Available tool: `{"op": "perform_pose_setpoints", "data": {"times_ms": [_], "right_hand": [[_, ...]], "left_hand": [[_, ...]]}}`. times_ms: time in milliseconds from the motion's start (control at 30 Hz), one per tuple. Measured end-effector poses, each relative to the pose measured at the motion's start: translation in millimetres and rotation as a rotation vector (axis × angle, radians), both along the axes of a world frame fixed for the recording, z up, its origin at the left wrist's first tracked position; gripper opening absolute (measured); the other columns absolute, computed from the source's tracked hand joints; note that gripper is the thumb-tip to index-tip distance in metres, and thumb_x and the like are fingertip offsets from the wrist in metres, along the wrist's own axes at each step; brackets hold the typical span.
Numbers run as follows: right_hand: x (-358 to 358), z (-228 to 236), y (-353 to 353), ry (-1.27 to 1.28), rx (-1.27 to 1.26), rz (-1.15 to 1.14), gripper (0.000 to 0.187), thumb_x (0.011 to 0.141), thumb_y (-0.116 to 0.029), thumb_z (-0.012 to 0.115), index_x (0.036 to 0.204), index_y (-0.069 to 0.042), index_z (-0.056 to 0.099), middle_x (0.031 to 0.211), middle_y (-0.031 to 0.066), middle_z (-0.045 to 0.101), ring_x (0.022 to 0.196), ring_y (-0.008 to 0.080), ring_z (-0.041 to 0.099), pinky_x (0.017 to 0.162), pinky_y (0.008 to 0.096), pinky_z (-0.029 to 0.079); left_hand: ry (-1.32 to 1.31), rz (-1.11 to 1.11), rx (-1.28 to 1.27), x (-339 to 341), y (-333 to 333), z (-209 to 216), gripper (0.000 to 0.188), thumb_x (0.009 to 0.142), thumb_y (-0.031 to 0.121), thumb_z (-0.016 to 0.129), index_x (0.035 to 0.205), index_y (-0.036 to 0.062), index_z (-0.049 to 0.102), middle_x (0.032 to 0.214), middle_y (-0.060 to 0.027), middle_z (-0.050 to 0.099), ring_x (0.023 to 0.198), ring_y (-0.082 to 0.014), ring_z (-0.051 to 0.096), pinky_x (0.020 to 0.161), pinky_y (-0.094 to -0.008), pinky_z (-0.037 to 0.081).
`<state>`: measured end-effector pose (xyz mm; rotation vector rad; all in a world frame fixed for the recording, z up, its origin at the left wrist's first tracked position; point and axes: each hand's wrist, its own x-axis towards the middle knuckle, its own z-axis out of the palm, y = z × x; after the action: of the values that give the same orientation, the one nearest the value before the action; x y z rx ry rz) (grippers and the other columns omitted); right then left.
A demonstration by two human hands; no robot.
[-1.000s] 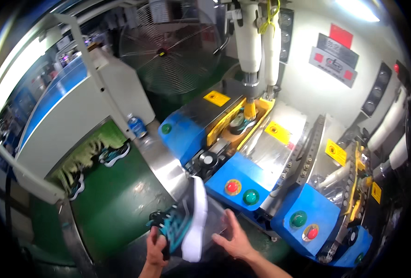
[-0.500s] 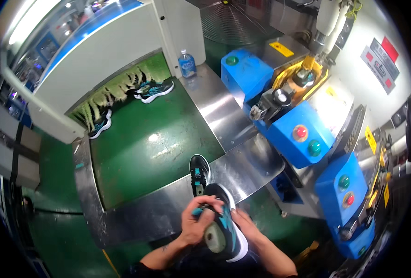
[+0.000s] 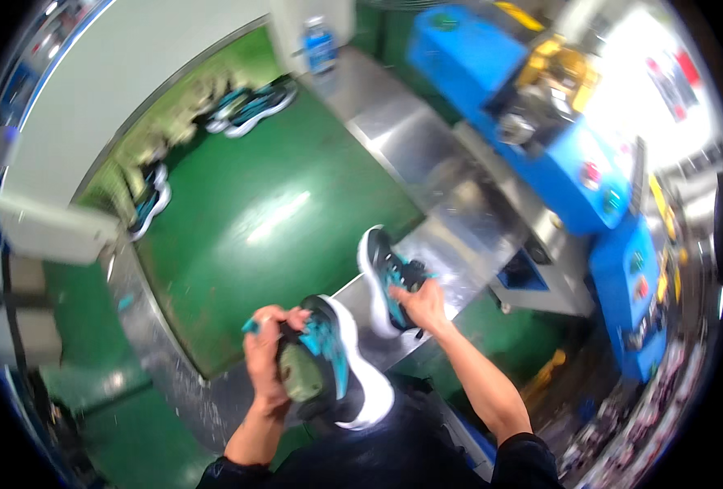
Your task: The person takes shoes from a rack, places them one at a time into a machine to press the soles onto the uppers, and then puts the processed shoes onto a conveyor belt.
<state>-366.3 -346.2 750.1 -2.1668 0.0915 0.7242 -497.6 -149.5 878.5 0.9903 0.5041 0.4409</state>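
My left hand [image 3: 264, 354] is closed round the upper of a black and teal sneaker [image 3: 365, 383] with a thick white sole. A green shoe last [image 3: 301, 373] fills that sneaker's opening. Just to the right, my right hand [image 3: 423, 305] grips a second sneaker [image 3: 373, 269] of the same kind near its ankle opening. This one is tilted, its white sole toward the left, above the metal ledge [image 3: 414, 147]. Whether it still touches the ledge I cannot tell. The picture is smeared by motion.
Black and teal sneakers [image 3: 251, 122] lie on the green belt [image 3: 239, 244] by a fringed opening, with another sneaker [image 3: 149, 204] at its left. A blue-labelled bottle [image 3: 319, 47] stands on the ledge. Blue machine housings [image 3: 549, 175] with buttons stand at the right.
My right hand has left the sneaker with the last and taken hold of the one on the ledge. The left hand has moved left with its sneaker. The whole view has shifted.
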Motion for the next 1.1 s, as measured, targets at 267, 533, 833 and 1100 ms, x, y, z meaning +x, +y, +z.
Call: {"op": "perform_pose_setpoints", "data": {"times_ms": [267,533,833,1100], "right_hand": [[-178.6,146.1,-141.8,-0.082,0.600,-0.770,0.044,0.070,-0.022,0.079,0.105,-0.005,0.058,0.088,0.0027,0.062,0.081,0.0113,0.056,0.076,0.0285,0.047],[-464.1,230.1,-191.9,-0.679,0.282,-1.346,0.072,0.071,-0.032,0.079,0.123,0.001,0.040,0.111,0.0111,0.053,0.106,0.0180,0.047,0.095,0.0317,0.036],[-718.6,144.1,-94.5,-0.015,-1.374,-2.258,0.064,0.074,-0.010,0.064,0.128,0.010,0.035,0.126,0.0253,0.046,0.117,0.0340,0.046,0.100,0.0385,0.033],[-695.0,147.7,-151.8,-0.948,-1.289,-2.301,0.036,0.090,-0.002,0.044,0.125,0.005,0.043,0.126,0.0158,0.047,0.115,0.0245,0.047,0.096,0.0342,0.038]], "left_hand": [[-0.189,-0.647,0.466,46.5,-61.4,1.6,0.018,0.093,0.018,0.044,0.082,0.0034,0.045,0.065,-0.0070,0.052,0.070,-0.0199,0.054,0.092,-0.0422,0.039],[-0.864,-1.768,-0.187,-70.0,-317.1,79.0,0.025,0.071,0.024,0.066,0.072,0.0103,0.044,0.056,-0.0064,0.058,0.061,-0.0203,0.057,0.083,-0.0397,0.035],[-0.894,-2.806,-0.423,-276.4,-436.2,104.4,0.015,0.069,0.001,0.062,0.078,0.0082,0.052,0.071,-0.0051,0.064,0.074,-0.0189,0.062,0.094,-0.0397,0.031],[-1.502,-2.396,0.460,-386.1,-509.3,30.2,0.044,0.075,0.018,0.061,0.114,-0.0003,0.054,0.110,-0.0201,0.059,0.101,-0.0309,0.058,0.091,-0.0348,0.045]]}}
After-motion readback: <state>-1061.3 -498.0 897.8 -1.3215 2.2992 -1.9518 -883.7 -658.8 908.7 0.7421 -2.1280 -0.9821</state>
